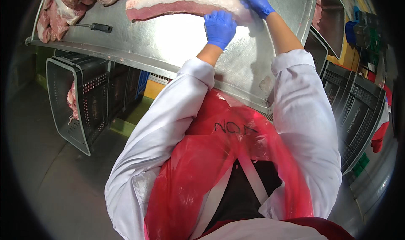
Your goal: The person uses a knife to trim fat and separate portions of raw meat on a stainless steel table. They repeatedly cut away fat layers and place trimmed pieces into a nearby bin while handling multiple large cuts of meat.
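Observation:
A long slab of pork, with pale fat on top and pink meat along its near side, lies across the metal table. My left hand, in a blue glove, is closed at the slab's near edge, its fingers curled against the meat. At the right end of the slab, my right hand, also gloved in blue, grips the meat; its fingertips are partly hidden near the top of the picture. A black-handled tool with a thin metal shaft lies to the left, its tip by other meat.
Several raw meat pieces are heaped at the table's far left. A dark perforated crate with meat inside stands below the left edge. More dark crates stand to the right, one bin holding meat. A small scrap lies near the table's front corner.

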`<control>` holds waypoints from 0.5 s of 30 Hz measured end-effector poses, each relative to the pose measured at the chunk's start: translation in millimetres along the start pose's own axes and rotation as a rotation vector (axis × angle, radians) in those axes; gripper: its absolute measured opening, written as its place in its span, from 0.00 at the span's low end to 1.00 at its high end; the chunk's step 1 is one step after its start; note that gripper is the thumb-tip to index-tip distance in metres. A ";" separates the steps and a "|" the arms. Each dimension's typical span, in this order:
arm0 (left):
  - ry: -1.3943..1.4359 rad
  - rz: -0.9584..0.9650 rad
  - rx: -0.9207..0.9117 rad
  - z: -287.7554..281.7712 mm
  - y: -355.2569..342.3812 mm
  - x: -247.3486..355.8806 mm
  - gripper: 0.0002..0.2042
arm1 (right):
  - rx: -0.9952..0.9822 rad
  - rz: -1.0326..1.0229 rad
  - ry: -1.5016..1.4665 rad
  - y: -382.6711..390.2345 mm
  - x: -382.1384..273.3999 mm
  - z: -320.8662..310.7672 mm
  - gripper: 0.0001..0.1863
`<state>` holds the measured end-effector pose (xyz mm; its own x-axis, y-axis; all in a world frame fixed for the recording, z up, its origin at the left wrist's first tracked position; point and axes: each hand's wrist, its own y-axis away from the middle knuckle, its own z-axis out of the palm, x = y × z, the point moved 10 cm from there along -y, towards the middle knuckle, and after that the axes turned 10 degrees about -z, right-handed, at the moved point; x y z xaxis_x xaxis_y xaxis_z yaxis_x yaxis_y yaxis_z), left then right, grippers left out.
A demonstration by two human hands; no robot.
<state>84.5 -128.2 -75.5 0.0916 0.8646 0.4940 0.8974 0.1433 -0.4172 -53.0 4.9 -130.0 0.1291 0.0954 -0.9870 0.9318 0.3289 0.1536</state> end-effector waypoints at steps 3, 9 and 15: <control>0.011 0.041 0.014 -4.7 -1.9 -10.7 0.04 | 0.046 0.048 0.041 11.3 -2.2 1.8 0.41; 0.356 -0.295 -0.141 -23.0 29.5 -54.0 0.04 | 0.047 -0.023 0.415 57.3 -49.7 25.0 0.41; 0.490 -0.546 -0.190 -20.8 50.9 -74.9 0.08 | -0.022 -0.306 0.714 116.5 -84.5 69.3 0.39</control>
<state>132.3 -195.7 -117.9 -0.2453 0.3758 0.8937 0.9252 0.3660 0.1001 68.2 -30.0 -31.9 -0.3901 0.5769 -0.7176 0.8826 0.4564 -0.1130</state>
